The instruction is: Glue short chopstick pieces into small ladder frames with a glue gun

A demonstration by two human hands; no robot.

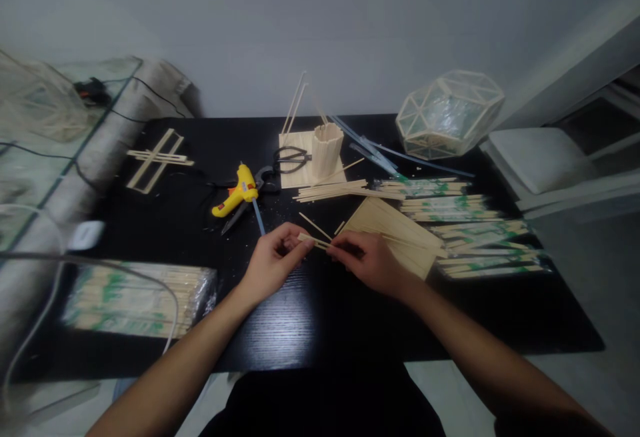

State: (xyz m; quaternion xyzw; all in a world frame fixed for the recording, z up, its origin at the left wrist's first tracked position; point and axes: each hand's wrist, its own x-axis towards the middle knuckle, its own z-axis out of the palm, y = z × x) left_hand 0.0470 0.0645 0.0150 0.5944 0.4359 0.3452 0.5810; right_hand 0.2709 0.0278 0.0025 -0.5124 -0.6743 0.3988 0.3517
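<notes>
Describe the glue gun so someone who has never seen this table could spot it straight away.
Start at the black table and look to its middle, just beyond the left hand. The glue gun lies there on its side beside the black scissors. It is the only bright yellow thing among pale wooden sticks, with an orange trigger.
</notes>
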